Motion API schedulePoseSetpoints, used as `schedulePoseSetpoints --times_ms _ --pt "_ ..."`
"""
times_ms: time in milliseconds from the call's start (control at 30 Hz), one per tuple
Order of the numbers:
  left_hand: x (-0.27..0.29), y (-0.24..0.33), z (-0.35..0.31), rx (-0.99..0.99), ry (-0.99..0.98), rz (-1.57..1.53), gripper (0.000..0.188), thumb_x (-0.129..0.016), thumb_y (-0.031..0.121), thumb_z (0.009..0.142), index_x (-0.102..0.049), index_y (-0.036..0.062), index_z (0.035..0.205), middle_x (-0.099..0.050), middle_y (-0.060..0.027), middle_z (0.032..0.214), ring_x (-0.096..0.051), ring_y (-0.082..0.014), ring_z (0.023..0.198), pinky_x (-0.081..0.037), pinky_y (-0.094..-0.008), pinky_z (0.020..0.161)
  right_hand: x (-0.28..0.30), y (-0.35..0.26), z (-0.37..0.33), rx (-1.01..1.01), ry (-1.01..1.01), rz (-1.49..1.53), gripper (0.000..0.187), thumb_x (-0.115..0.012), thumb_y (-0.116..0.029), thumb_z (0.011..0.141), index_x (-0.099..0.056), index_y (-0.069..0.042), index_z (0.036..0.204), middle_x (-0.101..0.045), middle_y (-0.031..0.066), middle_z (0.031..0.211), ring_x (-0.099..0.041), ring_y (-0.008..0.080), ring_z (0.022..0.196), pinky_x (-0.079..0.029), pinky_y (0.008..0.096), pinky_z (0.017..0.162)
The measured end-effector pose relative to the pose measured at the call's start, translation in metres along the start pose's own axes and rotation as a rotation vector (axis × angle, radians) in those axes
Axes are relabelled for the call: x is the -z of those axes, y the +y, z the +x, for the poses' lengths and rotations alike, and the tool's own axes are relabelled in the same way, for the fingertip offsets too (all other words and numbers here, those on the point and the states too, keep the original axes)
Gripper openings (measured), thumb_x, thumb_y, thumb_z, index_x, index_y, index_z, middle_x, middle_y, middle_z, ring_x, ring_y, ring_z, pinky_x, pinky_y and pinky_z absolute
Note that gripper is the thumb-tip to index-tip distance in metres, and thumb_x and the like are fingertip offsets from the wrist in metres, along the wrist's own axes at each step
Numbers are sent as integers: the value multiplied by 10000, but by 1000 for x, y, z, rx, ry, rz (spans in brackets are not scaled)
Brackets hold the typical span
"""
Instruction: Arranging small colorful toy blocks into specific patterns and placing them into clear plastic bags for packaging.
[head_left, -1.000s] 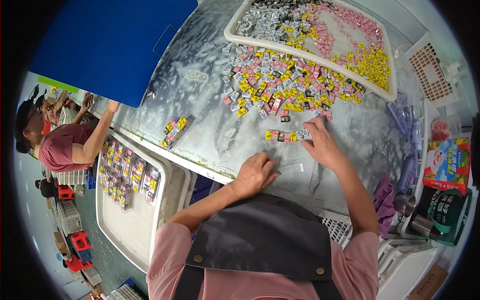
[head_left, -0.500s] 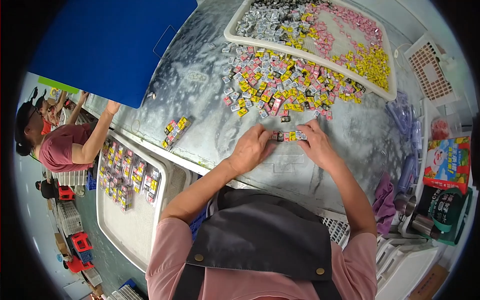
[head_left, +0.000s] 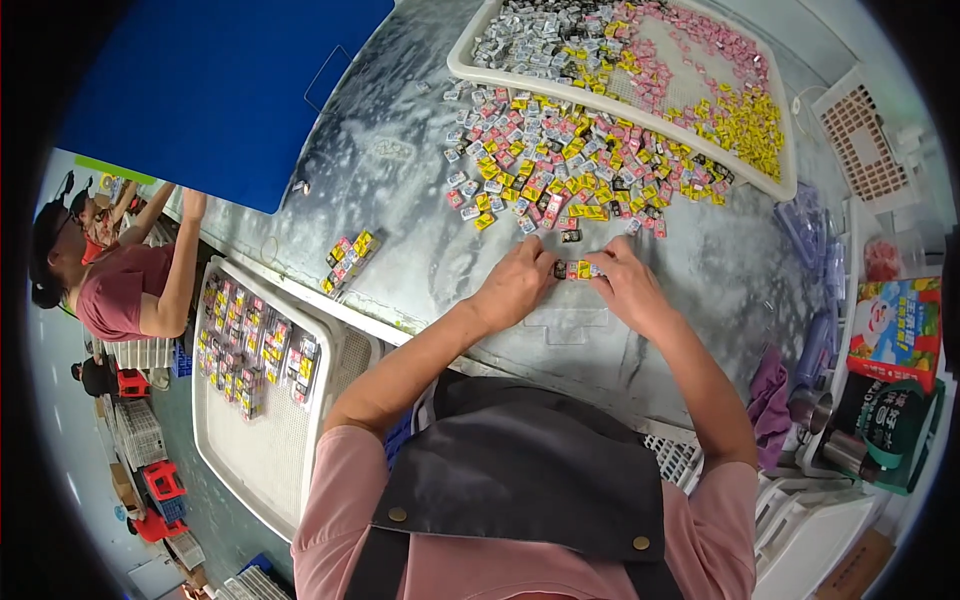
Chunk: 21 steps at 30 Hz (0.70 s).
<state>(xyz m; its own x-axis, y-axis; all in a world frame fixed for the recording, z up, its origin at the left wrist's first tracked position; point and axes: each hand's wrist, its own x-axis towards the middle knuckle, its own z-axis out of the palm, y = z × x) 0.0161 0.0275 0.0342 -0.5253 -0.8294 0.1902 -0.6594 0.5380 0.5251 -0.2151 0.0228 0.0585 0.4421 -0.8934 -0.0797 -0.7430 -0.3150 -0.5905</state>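
Pinching short row of small packets (head_left: pixel 574 270) between left hand (head_left: pixel 517 285) and right hand (head_left: pixel 624 287), apparently pressing ends together, near loose packet pile (head_left: pixel 560 165).

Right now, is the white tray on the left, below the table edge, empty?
No, the white tray holds rows of small coloured packets across its upper half.

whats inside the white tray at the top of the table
The tray holds loose small packets in grey, pink and yellow, spread over its mesh bottom. Anything beneath the heaps is covered.
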Motion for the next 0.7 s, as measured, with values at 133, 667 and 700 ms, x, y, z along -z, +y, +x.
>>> schedulePoseSetpoints --times_ms 133,667,700 --pt "2 -1 0 -21 -2 -5 313 -719 58 824 -616 -12 1112 -547 -188 1014 -592 -376 957 -515 -440 847 2 2 1 3 -30 27 353 -708 -88 872 -650 -74 1220 -530 143 1121 -630 336 981 -520 440 850" --pt "6 2 0 -10 -37 40 356 -737 68 820 -639 -5 1154 -548 -168 1013 -597 -352 956 -518 -420 846 1 -3 6 85 -52 -90 304 -698 -153 886 -621 -62 1166 -538 154 1089 -664 366 844 -548 489 744" --pt "6 2 1 -2 -54 36 354 -741 63 815 -637 -6 1146 -549 -170 1015 -595 -355 962 -518 -420 849 0 -2 7 112 -66 -118 289 -688 -152 893 -608 -54 1152 -539 168 1097 -670 379 852 -554 506 741"
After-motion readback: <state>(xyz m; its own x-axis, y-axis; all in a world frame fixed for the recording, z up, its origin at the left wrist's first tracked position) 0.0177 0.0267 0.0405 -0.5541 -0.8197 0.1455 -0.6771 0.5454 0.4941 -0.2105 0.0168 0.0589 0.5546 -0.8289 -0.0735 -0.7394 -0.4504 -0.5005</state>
